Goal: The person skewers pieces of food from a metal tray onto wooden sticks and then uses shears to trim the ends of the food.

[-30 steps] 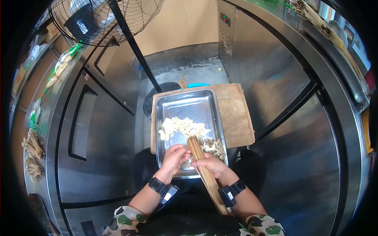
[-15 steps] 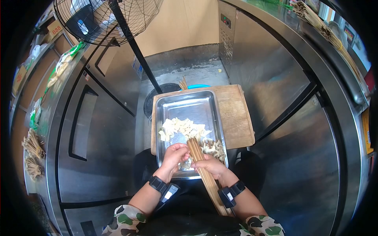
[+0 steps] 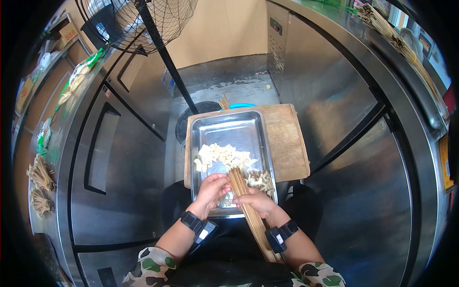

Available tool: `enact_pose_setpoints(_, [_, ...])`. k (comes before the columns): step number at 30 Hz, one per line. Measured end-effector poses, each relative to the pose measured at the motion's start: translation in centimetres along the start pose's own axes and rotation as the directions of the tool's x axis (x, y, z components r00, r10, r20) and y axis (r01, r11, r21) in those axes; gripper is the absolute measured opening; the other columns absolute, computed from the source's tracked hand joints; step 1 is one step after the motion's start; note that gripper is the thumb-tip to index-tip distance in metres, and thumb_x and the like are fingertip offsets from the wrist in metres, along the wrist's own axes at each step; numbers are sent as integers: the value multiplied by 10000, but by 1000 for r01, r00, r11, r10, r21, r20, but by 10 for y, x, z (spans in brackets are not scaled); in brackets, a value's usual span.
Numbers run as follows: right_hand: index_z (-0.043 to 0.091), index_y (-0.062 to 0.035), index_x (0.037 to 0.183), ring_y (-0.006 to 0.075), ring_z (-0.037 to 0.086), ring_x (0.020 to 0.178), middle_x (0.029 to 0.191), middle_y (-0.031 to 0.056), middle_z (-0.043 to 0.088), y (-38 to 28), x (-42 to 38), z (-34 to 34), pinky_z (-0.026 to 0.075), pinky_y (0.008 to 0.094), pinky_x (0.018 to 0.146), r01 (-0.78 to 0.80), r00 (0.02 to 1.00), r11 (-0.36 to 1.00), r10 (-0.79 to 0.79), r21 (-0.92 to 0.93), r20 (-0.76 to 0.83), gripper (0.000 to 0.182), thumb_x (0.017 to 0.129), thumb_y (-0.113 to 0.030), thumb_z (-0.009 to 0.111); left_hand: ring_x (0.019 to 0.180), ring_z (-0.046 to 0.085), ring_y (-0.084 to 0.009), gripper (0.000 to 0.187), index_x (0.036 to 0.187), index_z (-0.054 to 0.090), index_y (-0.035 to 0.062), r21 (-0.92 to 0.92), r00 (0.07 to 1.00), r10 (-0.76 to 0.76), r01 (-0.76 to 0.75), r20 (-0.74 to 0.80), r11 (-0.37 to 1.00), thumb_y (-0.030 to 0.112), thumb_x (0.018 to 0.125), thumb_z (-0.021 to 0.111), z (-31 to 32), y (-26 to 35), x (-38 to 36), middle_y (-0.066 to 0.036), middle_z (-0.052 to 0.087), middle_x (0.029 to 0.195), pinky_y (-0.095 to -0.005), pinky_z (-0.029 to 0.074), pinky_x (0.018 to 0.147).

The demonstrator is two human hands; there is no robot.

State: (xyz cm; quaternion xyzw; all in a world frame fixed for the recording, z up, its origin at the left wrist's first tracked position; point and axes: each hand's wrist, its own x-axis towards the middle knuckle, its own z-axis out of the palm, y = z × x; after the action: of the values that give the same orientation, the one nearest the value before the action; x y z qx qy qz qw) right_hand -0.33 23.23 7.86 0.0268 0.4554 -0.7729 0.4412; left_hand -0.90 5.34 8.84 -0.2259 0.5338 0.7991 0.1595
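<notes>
A thick bundle of bamboo skewers (image 3: 253, 222) slants from my lap up over the near part of a metal tray (image 3: 260, 138). My right hand (image 3: 258, 202) is closed around the bundle partway up, thumb across the sticks. At the bundle's upper left side, my left hand (image 3: 213, 190) has its fingers pinched together; whatever is between the fingertips is too small to make out. Pale cut pieces of food (image 3: 222, 155) are heaped mid-tray. To the right of the bundle's top lie more pieces threaded on skewers (image 3: 261, 182), partly hidden by my right hand.
The tray rests on a wooden board (image 3: 287, 138). Steel cabinets (image 3: 124, 182) stand left and right (image 3: 354, 191). Behind the board are a fan (image 3: 143, 24) on a black pole and a blue basin (image 3: 241, 105). Skewer bundles (image 3: 42, 174) lie on the left counter.
Both hands keep nearly the same place and hold on the skewers. The whole view has shifted very slightly; the tray and food look unchanged.
</notes>
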Motion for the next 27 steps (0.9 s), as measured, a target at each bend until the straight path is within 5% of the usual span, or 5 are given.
enact_pose_setpoints(8, [609, -46, 835, 89, 542, 603, 692, 20, 587, -3, -3, 1, 436, 210, 567, -12, 1000, 999, 11, 42, 16, 123, 734, -71, 675, 681, 567, -73, 64, 897, 563, 64, -75, 999, 26, -24, 25, 997, 70, 844, 598, -8, 4, -11, -39, 620, 801, -182, 481, 621])
enact_pose_setpoints(17, [586, -40, 846, 89, 530, 554, 707, 47, 595, -7, -6, 1, 435, 218, 512, -38, 997, 997, 33, 74, 64, 111, 769, -87, 650, 686, 592, -83, 209, 1027, 557, 55, 31, 974, 225, -225, -7, 974, 22, 827, 609, -4, 6, -20, -68, 641, 821, -205, 501, 622])
enact_pose_setpoints(19, [572, -25, 879, 89, 542, 562, 809, 87, 635, -6, -4, -2, 449, 229, 508, -42, 996, 996, 36, 76, 81, 139, 765, -60, 644, 691, 595, -87, 177, 1001, 568, 54, 51, 977, 214, -215, 15, 975, 38, 831, 612, -7, 7, -18, -67, 642, 825, -212, 505, 635])
enact_pose_setpoints(27, [549, -43, 904, 104, 524, 539, 741, 64, 588, -9, -8, 2, 439, 240, 503, -10, 996, 999, 7, 37, 85, 160, 782, -94, 640, 745, 599, -94, 110, 962, 594, 51, 152, 979, 153, -173, 133, 973, 81, 856, 593, -15, 22, -8, -60, 639, 862, -226, 513, 682])
